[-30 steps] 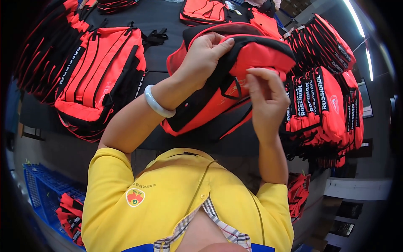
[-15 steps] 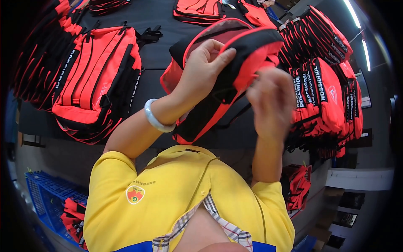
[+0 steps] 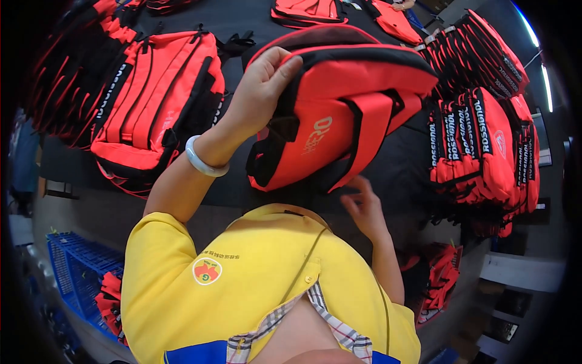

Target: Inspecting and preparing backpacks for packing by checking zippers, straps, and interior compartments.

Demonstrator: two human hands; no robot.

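A bright red and black backpack (image 3: 330, 85) is held up in front of me, tilted, with its unzipped top gaping on the far side. My left hand (image 3: 265, 82), with a pale bangle on the wrist, pinches the bag's black-trimmed upper edge near its left corner. Below the bag's lower right edge is my right hand (image 3: 365, 209), its fingers apart and holding nothing I can see. A loose red and black flap or strap (image 3: 364, 136) hangs from the bag's face just above that hand.
On the dark table (image 3: 242, 24), a stack of matching backpacks (image 3: 154, 100) lies to the left beside a taller pile (image 3: 66, 79). More stacked bags (image 3: 485, 142) stand at right. Below are a blue crate (image 3: 82, 270) and a container of red pieces (image 3: 441, 279).
The backpack has turned so its red face shows. My right hand has dropped from beside the bag to below its lower edge. My left hand still grips the upper edge.
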